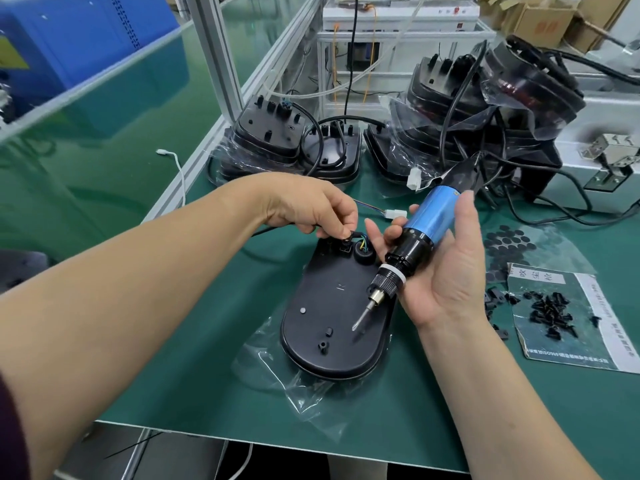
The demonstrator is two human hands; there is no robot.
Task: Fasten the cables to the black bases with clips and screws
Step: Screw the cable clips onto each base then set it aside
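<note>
A black oval base (332,317) lies on a clear plastic bag at the middle of the green mat. At the base's far end my left hand (311,206) pinches a small black clip (346,239) over the black cable (266,230), beside a round grommet (363,256) with coloured wires. The cable's white connector (396,213) lies just beyond. My right hand (446,268) grips a blue and black electric screwdriver (415,237); its bit (362,317) points down-left over the base without touching a screw.
Black screws (550,311) lie heaped on a printed sheet (588,327) at the right, with loose clips (493,299) and round black pads (505,242) nearby. Bagged black bases are stacked at the back (284,147) and back right (485,109). A metal fixture (609,157) stands far right.
</note>
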